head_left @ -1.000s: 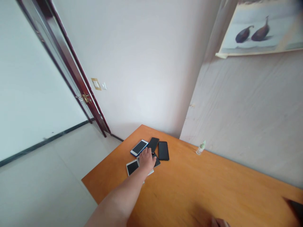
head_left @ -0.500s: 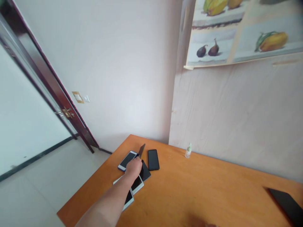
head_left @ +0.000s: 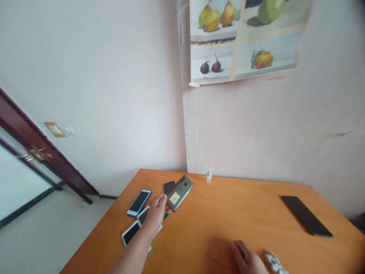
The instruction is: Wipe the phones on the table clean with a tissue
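Observation:
My left hand [head_left: 159,209] is closed on the lower end of a smartphone [head_left: 180,193], raised above the table with its grey back up and a pale label showing. Below and behind that hand lie several phones: a white-fronted phone with a blue edge [head_left: 139,203], a white-framed phone [head_left: 131,231], others overlapping partly under my forearm. A black phone [head_left: 169,186] is partly covered by the held one. At the bottom edge my right hand [head_left: 247,258] rests low over the table, fingers curled, nothing showing in them. Beside it is a small whitish object [head_left: 275,262], too blurred to name.
A small clear dropper bottle [head_left: 209,176] stands near the back of the orange wooden table [head_left: 228,209]. On the right lies a flat black slab [head_left: 307,216]. Fruit paintings [head_left: 228,64] hang on the wall behind, and a door [head_left: 42,152] is at left.
My left hand has lifted the phone off the group and turned its back toward me. The view has swung right. My right hand has come into view at the bottom.

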A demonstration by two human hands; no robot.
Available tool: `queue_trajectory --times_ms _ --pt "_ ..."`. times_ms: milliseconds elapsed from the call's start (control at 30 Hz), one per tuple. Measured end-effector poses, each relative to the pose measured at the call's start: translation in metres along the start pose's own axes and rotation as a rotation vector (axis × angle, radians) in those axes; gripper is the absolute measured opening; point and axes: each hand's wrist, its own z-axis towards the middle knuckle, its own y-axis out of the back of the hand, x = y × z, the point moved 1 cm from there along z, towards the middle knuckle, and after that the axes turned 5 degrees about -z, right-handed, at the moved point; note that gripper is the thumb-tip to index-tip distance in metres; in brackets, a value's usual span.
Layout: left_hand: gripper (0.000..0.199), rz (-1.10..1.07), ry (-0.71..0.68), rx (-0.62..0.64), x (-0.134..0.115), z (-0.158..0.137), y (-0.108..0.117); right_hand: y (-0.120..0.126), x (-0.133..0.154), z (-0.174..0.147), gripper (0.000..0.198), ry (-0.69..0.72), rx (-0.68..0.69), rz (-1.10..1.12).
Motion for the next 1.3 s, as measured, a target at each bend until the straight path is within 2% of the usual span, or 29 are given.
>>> queue_trajectory --times_ms 67,133,267,400,667,800,933,1200,1300 --pt "0.046 -0.332 0.056 0.175 -0.012 -0.016 -0.022 0.013 0.024 0.007 0.047 -0.099 -0.009 0.152" --pt "0.042 -0.459 0.095 0.312 -0.025 -0.029 -0.04 0.031 0.05 0.017 0.052 -0.186 -0.025 0.334" --pt "0.039 -0.472 0.11 0.491 -0.045 -0.046 -0.063 0.065 0.089 0.036 0.05 -0.135 -0.026 0.641" --pt "0.04 -0.391 0.071 0.583 -0.057 -0.054 -0.074 0.082 0.097 0.039 0.036 -0.108 -0.002 0.697" --pt "0.043 -0.204 0.012 0.647 -0.076 -0.068 -0.084 0.087 0.09 0.026 0.033 -0.169 -0.03 0.726" --pt "0.042 -0.128 -0.067 0.585 -0.073 -0.07 -0.086 0.087 0.086 0.019 0.032 -0.172 -0.015 0.743" --pt "0.039 -0.061 -0.106 0.583 -0.073 -0.073 -0.087 0.086 0.082 0.012 0.032 -0.197 0.018 0.75" --pt "0.031 0.023 -0.165 0.494 -0.078 -0.081 -0.087 0.087 0.078 0.004 0.033 -0.198 0.083 0.642" --pt "0.029 0.037 -0.185 0.48 -0.078 -0.082 -0.087 0.087 0.082 0.003 0.032 -0.211 0.054 0.629"
